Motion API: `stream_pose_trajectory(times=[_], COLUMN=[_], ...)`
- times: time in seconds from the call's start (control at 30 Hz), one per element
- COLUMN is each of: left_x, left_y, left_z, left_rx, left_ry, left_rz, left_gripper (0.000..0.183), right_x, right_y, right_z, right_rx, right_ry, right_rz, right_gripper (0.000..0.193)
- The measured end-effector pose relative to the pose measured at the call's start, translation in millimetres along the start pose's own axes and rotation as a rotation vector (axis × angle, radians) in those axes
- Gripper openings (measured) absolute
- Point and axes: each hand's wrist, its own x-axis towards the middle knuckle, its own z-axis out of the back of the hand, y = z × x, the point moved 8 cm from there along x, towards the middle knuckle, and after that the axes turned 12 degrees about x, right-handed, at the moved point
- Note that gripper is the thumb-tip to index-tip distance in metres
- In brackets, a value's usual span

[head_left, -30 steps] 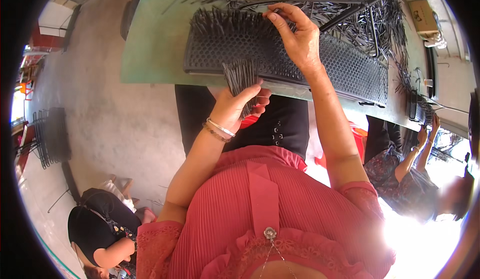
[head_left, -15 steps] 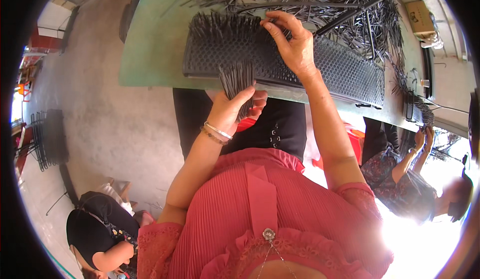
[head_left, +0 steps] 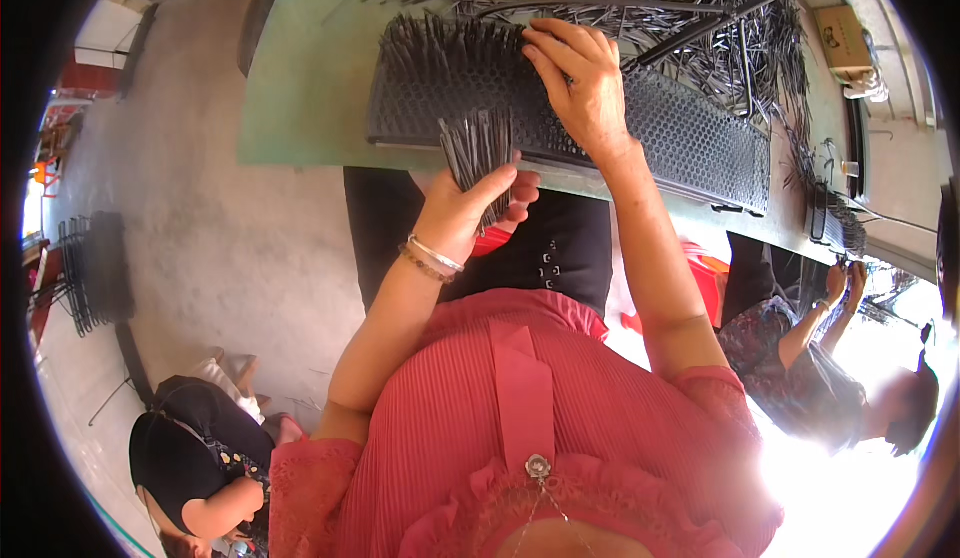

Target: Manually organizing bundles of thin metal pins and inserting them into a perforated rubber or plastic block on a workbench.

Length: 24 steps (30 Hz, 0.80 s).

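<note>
My left hand (head_left: 470, 198) is closed round a bundle of thin dark sticks (head_left: 478, 148), held upright at the near edge of a black perforated tray (head_left: 690, 148). Many similar sticks (head_left: 430, 43) stand packed in the holes along the tray's far left part. My right hand (head_left: 580, 78) is over the tray at the end of the standing rows. Its thumb and forefinger are pinched together at the holes; whatever lies between the fingertips is too small or dark to make out.
A green table (head_left: 310, 88) carries the tray, with a heap of loose dark sticks (head_left: 690, 48) behind it. A black metal rod frame (head_left: 740, 13) crosses over the heap. At right, a co-worker (head_left: 810, 368) handles another tray (head_left: 835, 223). Another person (head_left: 200, 458) is at lower left.
My right hand has shifted slightly up and left, its fingers closer together over the rows. The bundle in my left hand has risen a little and stands more upright.
</note>
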Motion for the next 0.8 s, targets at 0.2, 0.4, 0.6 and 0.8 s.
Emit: stream_pose_trajectory(times=[0.2, 0.4, 0.6, 0.8], left_x=[-0.2, -8.8, -9.3, -9.6], left_y=[6.2, -14.9, -10.7, -1.6], left_z=[10.0, 0.0, 8.6, 22.7], left_rx=[-0.028, 0.022, 0.006, -0.104], left_ry=[-0.05, -0.023, -0.082, -0.126], left_rz=[0.006, -0.088, -0.081, -0.058], left_gripper=[0.024, 0.024, 0.028, 0.023], right_x=[-1.2, -38.6, -54.5, -40.3], right_y=[10.2, 10.5, 4.8, -1.3], right_z=[14.8, -17.2, -34.5, -32.8], right_rx=[0.165, 0.625, 0.926, 0.983], right_ry=[-0.115, 0.176, 0.241, 0.118], right_rz=[-0.141, -0.799, -1.014, -0.918], right_gripper=[0.018, 0.029, 0.023, 0.022])
